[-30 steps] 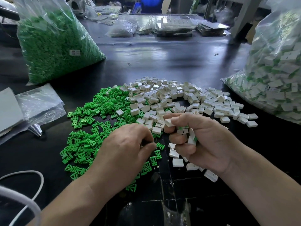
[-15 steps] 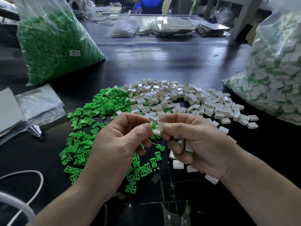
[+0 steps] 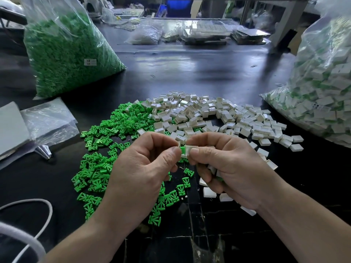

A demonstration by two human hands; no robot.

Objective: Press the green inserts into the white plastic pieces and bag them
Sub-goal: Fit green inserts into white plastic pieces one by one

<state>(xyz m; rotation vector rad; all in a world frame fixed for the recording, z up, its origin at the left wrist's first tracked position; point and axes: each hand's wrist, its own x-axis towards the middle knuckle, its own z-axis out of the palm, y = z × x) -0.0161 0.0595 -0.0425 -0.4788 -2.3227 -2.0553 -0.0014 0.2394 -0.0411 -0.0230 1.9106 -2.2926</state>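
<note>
"Black worktable (image 3: 190, 73) fills my view. Where's the piece?"

"Centre frame. My left hand (image 3: 144, 168) pinches a green insert (image 3: 182, 149) into a white piece (image 3: 191, 148) pinched by my right hand (image 3: 228, 168), whose curled fingers also hold spare white ones."

"Loose stock?"

"Left of centre lies the green pile (image 3: 106, 149); above my hands, the white pile (image 3: 209, 114)."

"Writing?"

"One small label (image 3: 90, 62) on the green bag (image 3: 66, 44), upper left. I cannot read it."

two hands (image 3: 144, 168) (image 3: 233, 168), two loose piles (image 3: 106, 133) (image 3: 218, 114)
</note>
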